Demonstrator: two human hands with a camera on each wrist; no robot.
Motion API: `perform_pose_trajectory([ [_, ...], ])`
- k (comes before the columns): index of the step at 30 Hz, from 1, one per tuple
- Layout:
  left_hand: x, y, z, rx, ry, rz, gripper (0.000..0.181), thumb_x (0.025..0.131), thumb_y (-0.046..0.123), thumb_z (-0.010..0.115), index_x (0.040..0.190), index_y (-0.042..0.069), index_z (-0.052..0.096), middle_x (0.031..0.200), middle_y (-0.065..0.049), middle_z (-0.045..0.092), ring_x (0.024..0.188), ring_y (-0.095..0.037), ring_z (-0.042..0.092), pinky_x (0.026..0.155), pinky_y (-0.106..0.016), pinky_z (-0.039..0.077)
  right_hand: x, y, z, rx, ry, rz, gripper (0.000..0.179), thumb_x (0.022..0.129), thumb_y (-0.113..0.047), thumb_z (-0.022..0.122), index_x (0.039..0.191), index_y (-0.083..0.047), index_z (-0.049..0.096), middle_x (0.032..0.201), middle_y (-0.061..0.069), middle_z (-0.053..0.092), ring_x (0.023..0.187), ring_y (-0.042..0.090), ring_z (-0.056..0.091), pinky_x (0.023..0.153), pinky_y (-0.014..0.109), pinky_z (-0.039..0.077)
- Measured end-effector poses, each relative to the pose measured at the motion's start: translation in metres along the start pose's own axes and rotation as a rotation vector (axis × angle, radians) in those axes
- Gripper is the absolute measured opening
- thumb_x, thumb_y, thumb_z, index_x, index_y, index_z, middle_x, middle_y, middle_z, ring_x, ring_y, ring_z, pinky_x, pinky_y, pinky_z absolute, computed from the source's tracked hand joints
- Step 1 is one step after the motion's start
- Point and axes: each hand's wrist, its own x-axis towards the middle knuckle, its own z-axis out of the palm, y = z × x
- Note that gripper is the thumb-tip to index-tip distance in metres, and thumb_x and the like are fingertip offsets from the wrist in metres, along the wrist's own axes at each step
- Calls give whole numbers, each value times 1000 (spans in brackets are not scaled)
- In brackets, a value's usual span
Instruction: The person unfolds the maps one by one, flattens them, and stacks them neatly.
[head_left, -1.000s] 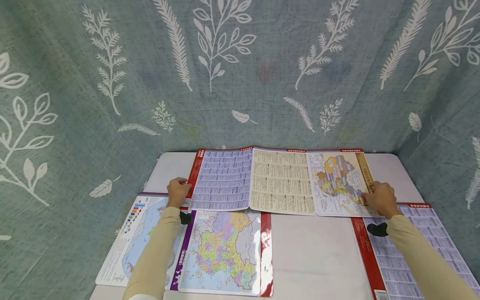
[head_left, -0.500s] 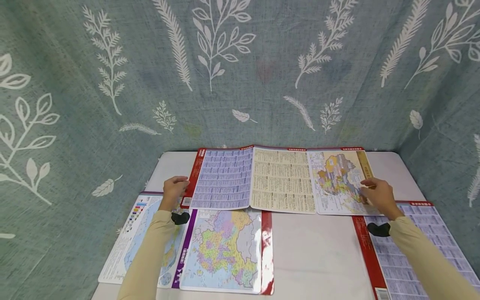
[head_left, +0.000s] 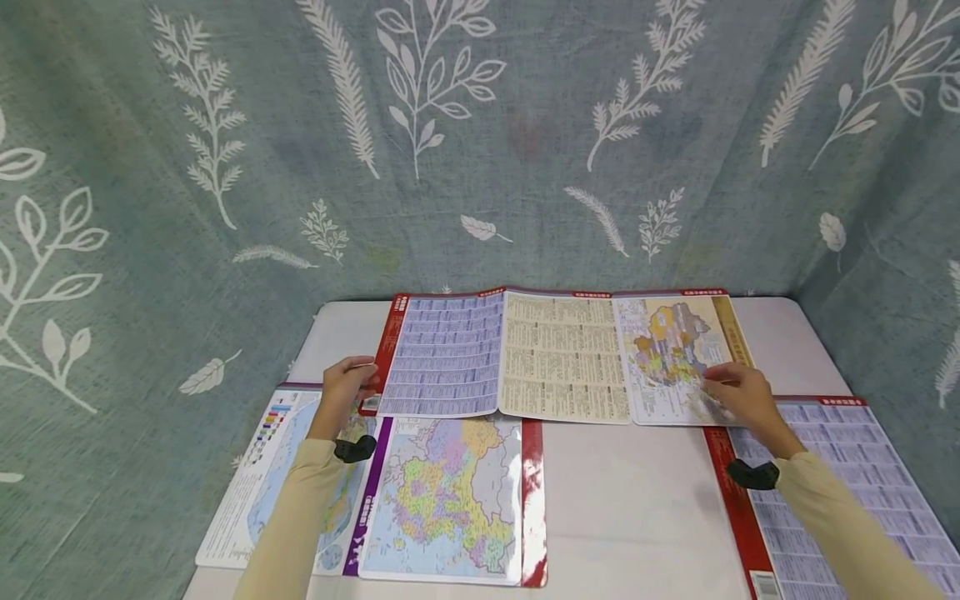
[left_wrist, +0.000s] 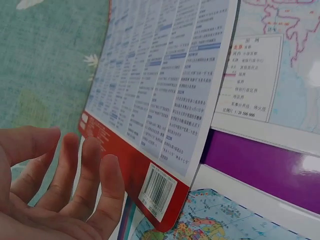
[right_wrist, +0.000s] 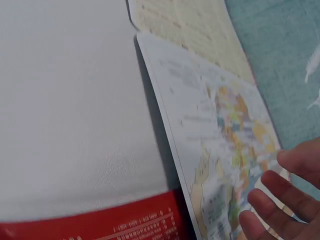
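We see the left hand (head_left: 345, 392) with fingers loosely curved and free of any grip, beside the red end strip (left_wrist: 122, 167) of a long folding sheet (head_left: 566, 358); whether a fingertip grazes that strip we cannot tell. The right hand (head_left: 744, 403) is likewise relaxed and grasping nothing, fingers spread over the sheet's map panel (head_left: 660, 358); contact there is unclear to us too. The folding sheet lies across the back of the white table (head_left: 630, 492), its purple, cream and map panels side by side with slight ridges at the creases. Its near edge overlaps a map sheet (head_left: 453, 500) on the left and a red-and-purple sheet (head_left: 832, 475) on the right. Behind the table we see a leaf-patterned green cloth (head_left: 450, 200).
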Motion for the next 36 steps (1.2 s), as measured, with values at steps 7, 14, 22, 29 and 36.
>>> perform_pose_trajectory([
  [7,-16,-2,0,-30,-25,9,40,97,18,55,131,-4,49,123,-29,53,103,-36,59,92,-49,47,9,19,11,59,-16,-15,43,94,-37,57,119,-3,60,119,19,58,98,28,56,63,24,51],
  [14,-33,3,-9,-111,-36,12,41,96,14,57,130,-5,48,115,-18,59,108,-39,57,92,-52,45,36,63,30,142,-15,-90,53,90,-49,58,119,-5,60,113,14,64,85,15,65,66,26,54],
  [22,-50,11,-15,-149,-30,27,38,94,13,58,125,-7,50,97,-4,65,98,-31,62,86,-45,51,1,10,25,275,-89,-143,42,90,-31,65,111,5,60,95,6,69,76,12,66,63,26,54],
  [29,-20,-35,-24,-171,-42,28,53,87,33,69,129,5,54,123,-16,59,98,-26,64,74,-34,56,-24,-18,23,257,-185,-126,35,96,-15,57,117,12,55,102,19,66,81,17,66,67,30,54],
  [36,-47,-21,-17,-155,-20,40,51,88,31,68,127,1,53,123,-24,55,101,-37,60,77,-42,54,-28,-21,30,268,-206,-105,35,96,-15,56,119,12,54,105,21,65,83,17,66,71,33,54],
])
